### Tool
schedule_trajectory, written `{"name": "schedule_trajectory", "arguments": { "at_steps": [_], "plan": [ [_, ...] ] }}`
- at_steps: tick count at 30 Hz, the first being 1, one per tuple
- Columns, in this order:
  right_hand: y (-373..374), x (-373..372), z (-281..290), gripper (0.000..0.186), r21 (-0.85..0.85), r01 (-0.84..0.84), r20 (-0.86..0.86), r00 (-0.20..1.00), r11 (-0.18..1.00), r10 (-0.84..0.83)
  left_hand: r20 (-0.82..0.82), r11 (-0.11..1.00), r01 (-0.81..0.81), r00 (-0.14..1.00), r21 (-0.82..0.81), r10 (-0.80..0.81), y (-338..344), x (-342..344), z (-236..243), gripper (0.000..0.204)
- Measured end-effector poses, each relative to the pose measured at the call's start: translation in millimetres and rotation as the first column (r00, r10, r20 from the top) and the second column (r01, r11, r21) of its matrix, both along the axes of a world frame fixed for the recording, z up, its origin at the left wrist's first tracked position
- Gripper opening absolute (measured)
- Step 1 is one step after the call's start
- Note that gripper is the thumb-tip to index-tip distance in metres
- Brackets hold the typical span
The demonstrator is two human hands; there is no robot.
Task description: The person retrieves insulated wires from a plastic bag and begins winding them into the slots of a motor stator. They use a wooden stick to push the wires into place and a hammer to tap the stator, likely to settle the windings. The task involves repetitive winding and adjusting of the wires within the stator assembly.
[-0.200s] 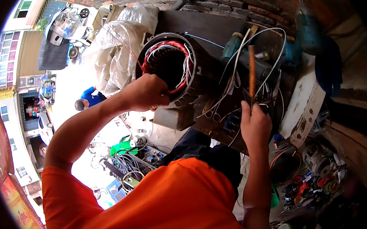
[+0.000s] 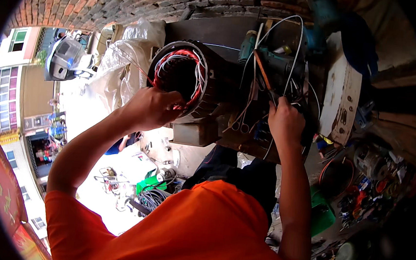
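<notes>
A motor stator [image 2: 216, 82] lies on its side on the bench, its round opening turned to me, with red and white wires [image 2: 201, 83] bundled round the inside rim. My left hand [image 2: 153, 107] is at the lower left of that rim. Its fingers are curled in, and what they pinch is hidden. My right hand [image 2: 287, 121] is closed round the dark end of a slim tool with an orange-brown handle [image 2: 262, 71], which slants up and leftward; the tool's kind does not show. Scissors [image 2: 240, 126] lie left of that hand, beside loose white wire [image 2: 296, 54].
Behind the bench rises a brick wall [image 2: 144, 3]. Green power tools [image 2: 247, 47] lie at the back, near a worn white beam [image 2: 342, 91]. Clear plastic sheeting [image 2: 125, 69] hangs left of the stator; a metal box [image 2: 195, 133] sits below it. Scrap parts [image 2: 358, 203] litter the right.
My right hand has come slightly left and down, and the tool has tipped from nearly upright to leaning left. My left hand stays at the stator's rim. The whole view has shifted a little.
</notes>
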State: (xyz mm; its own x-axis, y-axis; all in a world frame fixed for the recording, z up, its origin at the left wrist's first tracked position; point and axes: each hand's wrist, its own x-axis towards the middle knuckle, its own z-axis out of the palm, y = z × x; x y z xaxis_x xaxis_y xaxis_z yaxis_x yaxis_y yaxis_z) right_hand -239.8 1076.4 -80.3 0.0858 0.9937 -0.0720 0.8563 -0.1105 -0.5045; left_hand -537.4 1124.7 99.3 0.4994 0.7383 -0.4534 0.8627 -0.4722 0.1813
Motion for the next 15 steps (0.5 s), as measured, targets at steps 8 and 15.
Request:
{"name": "schedule_trajectory", "arguments": {
  "at_steps": [8, 15],
  "plan": [
    [-41, -36, 9, 0.014, 0.347, 0.279, -0.216, 0.953, 0.895, -0.214, 0.186, 0.797, 0.595, 0.775, 0.105, -0.604, 31, -12, -5, 0.02],
    [-157, -158, -28, 0.024, -0.005, 0.536, -0.645, 0.643, 0.844, -0.412, 0.301, 0.644, 0.755, 0.59, 0.124, -0.75, 47, -1, -15, 0.019]
  ]
}}
